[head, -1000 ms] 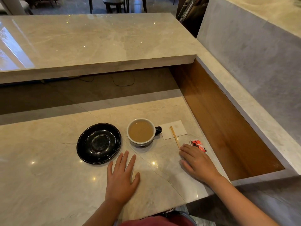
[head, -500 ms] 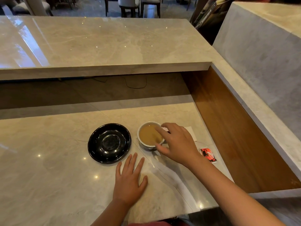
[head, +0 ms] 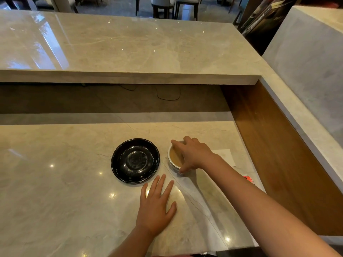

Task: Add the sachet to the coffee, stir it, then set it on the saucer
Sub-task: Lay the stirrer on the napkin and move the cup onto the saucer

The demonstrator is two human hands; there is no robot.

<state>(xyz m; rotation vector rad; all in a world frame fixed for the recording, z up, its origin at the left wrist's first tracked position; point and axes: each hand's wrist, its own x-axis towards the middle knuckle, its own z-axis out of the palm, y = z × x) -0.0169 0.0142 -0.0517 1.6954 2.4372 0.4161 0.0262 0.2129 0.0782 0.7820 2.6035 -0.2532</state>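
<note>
I can read no writing anywhere: the red sachet [head: 248,178] shows only as a sliver past my right forearm, too small and blurred to make out any print. My right hand [head: 193,156] arches over the coffee cup [head: 173,158], fingers [head: 177,143] spread across the far rim and thumb down at the near side, so it looks clasped on the cup from above, though I cannot tell how firm the hold is. The cup stands on the marble counter [head: 65,182], just right of the black saucer [head: 135,160] and apart from it. My left hand [head: 156,206] lies flat on the counter, fingers apart, holding nothing, near the saucer's front edge. A white napkin [head: 226,156] lies behind my right wrist.
</note>
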